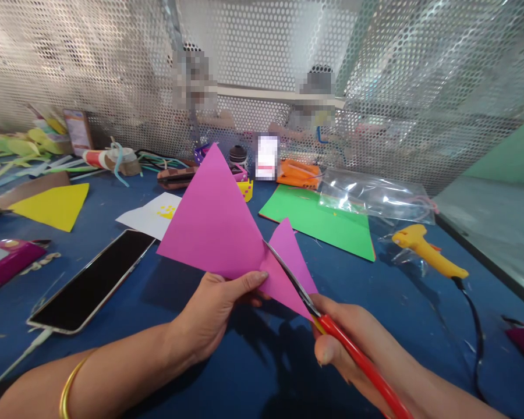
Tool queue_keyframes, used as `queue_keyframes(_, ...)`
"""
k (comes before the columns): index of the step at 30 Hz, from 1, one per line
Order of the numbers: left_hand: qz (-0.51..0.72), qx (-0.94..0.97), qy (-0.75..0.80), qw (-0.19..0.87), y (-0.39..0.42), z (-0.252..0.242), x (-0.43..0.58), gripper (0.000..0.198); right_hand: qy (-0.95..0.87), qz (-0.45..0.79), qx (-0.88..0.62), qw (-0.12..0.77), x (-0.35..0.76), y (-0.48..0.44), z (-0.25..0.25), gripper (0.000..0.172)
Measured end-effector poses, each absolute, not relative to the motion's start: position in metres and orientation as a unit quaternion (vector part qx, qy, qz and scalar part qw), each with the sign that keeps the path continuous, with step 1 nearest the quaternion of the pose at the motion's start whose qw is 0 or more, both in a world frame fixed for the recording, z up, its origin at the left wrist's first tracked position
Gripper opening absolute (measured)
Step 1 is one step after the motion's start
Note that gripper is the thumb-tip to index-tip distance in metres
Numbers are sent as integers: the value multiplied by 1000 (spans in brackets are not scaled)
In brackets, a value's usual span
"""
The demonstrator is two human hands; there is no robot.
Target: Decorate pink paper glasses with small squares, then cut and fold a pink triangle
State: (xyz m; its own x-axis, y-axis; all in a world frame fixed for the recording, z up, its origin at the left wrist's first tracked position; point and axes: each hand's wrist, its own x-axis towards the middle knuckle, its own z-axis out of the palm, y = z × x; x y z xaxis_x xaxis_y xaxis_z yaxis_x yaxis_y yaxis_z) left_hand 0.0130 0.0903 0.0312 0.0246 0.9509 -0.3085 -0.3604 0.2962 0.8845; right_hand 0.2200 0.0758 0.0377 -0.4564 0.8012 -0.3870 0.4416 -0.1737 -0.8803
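Note:
A sheet of magenta paper (213, 224) is held up above the blue table, partly cut, with a narrower flap standing at its right. My left hand (220, 308) pinches its lower edge, thumb on the front and fingers behind. Red-handled scissors (353, 349) are in my right hand (349, 331), their blades lying across the paper along the cut between the big piece and the flap. The lower blade is hidden behind the paper. Behind the sheet, a white paper (146, 214) with yellow bits and a green sheet (332, 218) lie on the table.
A yellow glue gun (430, 253) with a black cord lies at the right. At the left are a charging phone (94, 282), yellow paper (52, 203) and a magenta object (13, 259). A clear plastic bag (375, 195) rests before the perforated metal screen (262, 52).

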Motion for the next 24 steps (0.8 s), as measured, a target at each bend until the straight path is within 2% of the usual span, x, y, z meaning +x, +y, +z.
queue_keyframes(5, 513, 301, 474, 650, 91, 31, 13, 11, -552, 645, -510, 139, 216, 77, 44, 40)
queue_keyframes(13, 512, 293, 477, 651, 92, 30, 11, 12, -640, 600, -451, 165, 233, 78, 35, 47)
queue_keyframes(16, 522, 284, 477, 647, 94, 32, 9, 13, -630, 618, -437, 173, 241, 80, 35, 58)
queue_keyframes(20, 540, 278, 473, 639, 97, 32, 8, 16, -574, 655, -428, 241, 244, 83, 32, 82)
queue_keyframes(22, 551, 276, 466, 635, 98, 31, 8, 19, -576, 652, -415, 264, 246, 86, 32, 81)
queue_keyframes(24, 561, 276, 458, 633, 99, 30, 7, 20, -581, 661, -392, 268, 249, 89, 34, 72)
